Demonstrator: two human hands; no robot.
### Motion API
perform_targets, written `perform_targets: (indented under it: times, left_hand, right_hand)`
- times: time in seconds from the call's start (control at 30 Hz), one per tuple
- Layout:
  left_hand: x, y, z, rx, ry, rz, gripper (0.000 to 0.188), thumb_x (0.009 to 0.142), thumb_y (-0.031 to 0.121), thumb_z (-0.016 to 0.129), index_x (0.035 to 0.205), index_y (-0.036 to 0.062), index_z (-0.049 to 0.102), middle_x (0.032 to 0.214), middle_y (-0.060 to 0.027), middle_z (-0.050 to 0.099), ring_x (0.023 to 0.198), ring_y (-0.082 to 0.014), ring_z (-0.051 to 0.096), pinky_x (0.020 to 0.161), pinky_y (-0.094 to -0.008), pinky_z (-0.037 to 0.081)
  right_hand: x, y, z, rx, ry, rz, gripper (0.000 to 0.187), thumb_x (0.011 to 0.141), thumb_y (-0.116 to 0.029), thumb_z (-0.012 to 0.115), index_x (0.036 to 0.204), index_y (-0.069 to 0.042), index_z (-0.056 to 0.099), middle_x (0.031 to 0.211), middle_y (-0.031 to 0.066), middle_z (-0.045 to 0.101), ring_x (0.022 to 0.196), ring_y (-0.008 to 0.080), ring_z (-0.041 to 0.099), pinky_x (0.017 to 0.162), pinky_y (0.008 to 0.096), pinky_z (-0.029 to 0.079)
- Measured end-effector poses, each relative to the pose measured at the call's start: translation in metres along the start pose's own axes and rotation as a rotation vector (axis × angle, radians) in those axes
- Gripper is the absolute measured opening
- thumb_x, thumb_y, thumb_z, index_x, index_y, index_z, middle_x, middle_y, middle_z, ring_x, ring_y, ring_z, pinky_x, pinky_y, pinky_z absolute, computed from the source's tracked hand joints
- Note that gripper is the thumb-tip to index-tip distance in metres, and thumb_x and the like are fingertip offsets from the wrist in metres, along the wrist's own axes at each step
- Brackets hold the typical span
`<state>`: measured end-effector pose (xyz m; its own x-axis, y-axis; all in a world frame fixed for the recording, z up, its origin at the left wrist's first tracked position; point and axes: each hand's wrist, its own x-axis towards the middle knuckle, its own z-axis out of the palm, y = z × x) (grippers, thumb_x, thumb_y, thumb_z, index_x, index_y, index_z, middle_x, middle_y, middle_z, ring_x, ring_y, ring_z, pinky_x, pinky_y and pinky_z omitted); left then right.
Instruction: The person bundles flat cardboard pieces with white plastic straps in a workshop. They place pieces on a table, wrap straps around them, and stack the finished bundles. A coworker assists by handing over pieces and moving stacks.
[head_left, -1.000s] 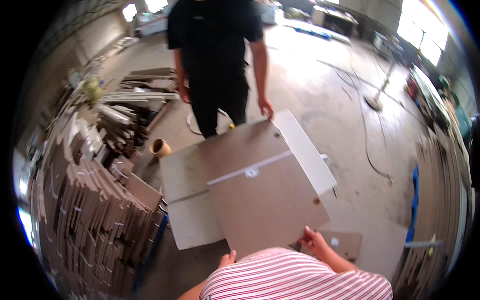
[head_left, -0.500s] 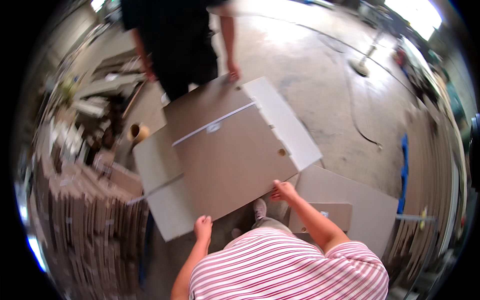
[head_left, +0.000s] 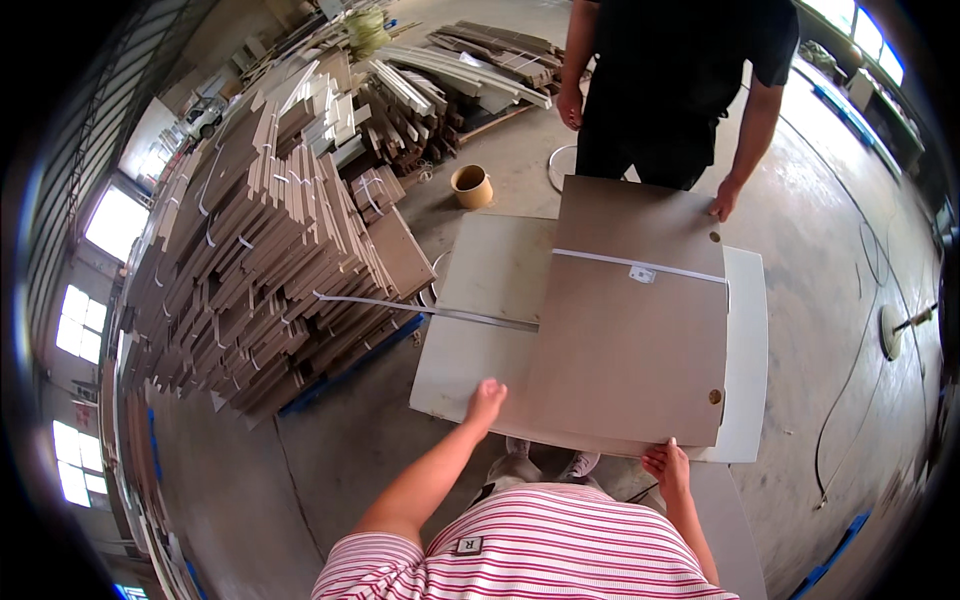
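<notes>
A large brown panel (head_left: pixel 635 345) with a white strap around it and a small label lies over white boards (head_left: pixel 478 365). My left hand (head_left: pixel 485 402) is closed at its near left corner, the fingertips partly hidden. My right hand (head_left: pixel 668 466) grips the near edge toward the right corner, thumb on top and fingers at the rim. Across from me stands a person (head_left: pixel 660 90) in dark clothes. One of that person's hands (head_left: pixel 726 202) touches the panel's far right corner; the other hangs at their side. A loose strap (head_left: pixel 480 318) stretches over the white boards to the left.
On the left rises a tall stack of strapped brown panels (head_left: pixel 270 280) on a blue pallet (head_left: pixel 350 365). A cardboard tube (head_left: pixel 471 187) stands beyond the white boards. Scrap strips (head_left: pixel 400 95) pile up farther back. Hoses or cables (head_left: pixel 830 440) run over the floor at right.
My view has swung left, bringing the stack further into sight. The panel now lies squarer to me over the white boards. The person's left-side hand has left the panel's area.
</notes>
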<state>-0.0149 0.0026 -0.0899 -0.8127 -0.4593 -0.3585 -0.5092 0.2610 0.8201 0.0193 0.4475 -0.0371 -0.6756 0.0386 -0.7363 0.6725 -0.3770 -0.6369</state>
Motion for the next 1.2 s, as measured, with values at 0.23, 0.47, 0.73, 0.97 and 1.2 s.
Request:
perform_targets:
  times: [0.23, 0.47, 0.73, 0.97, 1.2]
  left_hand:
    - [0.159, 0.037, -0.085, 0.521, 0.548, -0.268, 0.093, 0.081, 0.053, 0.068, 0.143, -0.001, 0.026, 0.141, -0.0246, 0.041, 0.129, -0.0411, 0.041, 0.108, -0.046, 0.034]
    - [0.243, 0.006, -0.135, -0.692, 0.557, -0.327, 0.061, 0.085, 0.024, 0.072, 0.132, -0.007, 0.046, 0.13, -0.0204, 0.055, 0.115, -0.027, 0.055, 0.097, -0.0366, 0.043]
    - [0.098, 0.231, -0.072, 0.327, 0.203, 1.145, 0.039, 0.082, -0.006, 0.054, 0.116, 0.0091, 0.066, 0.095, -0.0127, 0.061, 0.089, -0.0284, 0.06, 0.078, -0.0393, 0.049]
    - [-0.022, 0.305, -0.088, 0.335, -0.161, 1.152, 0.044, 0.083, -0.01, 0.054, 0.123, 0.0061, 0.062, 0.092, -0.0111, 0.063, 0.077, -0.0246, 0.059, 0.064, -0.0344, 0.049]
    - [-0.055, 0.31, -0.134, 0.146, 0.205, 0.884, 0.046, 0.092, -0.006, 0.04, 0.135, 0.0055, 0.051, 0.088, 0.0, 0.046, 0.074, -0.0103, 0.046, 0.068, -0.0235, 0.043]
  right_hand:
    - [-0.026, 0.0, 0.005, -0.028, 0.073, 0.028, 0.027, 0.099, -0.028, 0.049, 0.097, -0.001, 0.053, 0.086, 0.0167, 0.067, 0.072, 0.0242, 0.068, 0.065, 0.0347, 0.058]
    - [-0.053, 0.003, 0.034, -0.148, 0.119, 0.069, 0.024, 0.097, -0.024, 0.053, 0.097, -0.001, 0.057, 0.088, 0.0143, 0.068, 0.073, 0.0223, 0.068, 0.064, 0.0324, 0.056]
    - [-0.048, -0.105, 0.211, -0.883, -0.053, -1.012, 0.021, 0.092, -0.009, 0.059, 0.111, -0.002, 0.061, 0.12, 0.0092, 0.061, 0.105, 0.0256, 0.061, 0.083, 0.0337, 0.054]
    - [0.026, -0.172, 0.214, -1.874, 0.059, -1.327, 0.028, 0.088, -0.016, 0.055, 0.114, -0.011, 0.063, 0.136, 0.005, 0.052, 0.139, 0.0236, 0.032, 0.118, 0.0587, 0.008]
    - [0.083, -0.223, -0.023, -1.526, 0.776, -1.014, 0.017, 0.088, -0.01, 0.049, 0.098, -0.01, 0.063, 0.105, 0.0105, 0.068, 0.104, 0.028, 0.064, 0.089, 0.0405, 0.051]
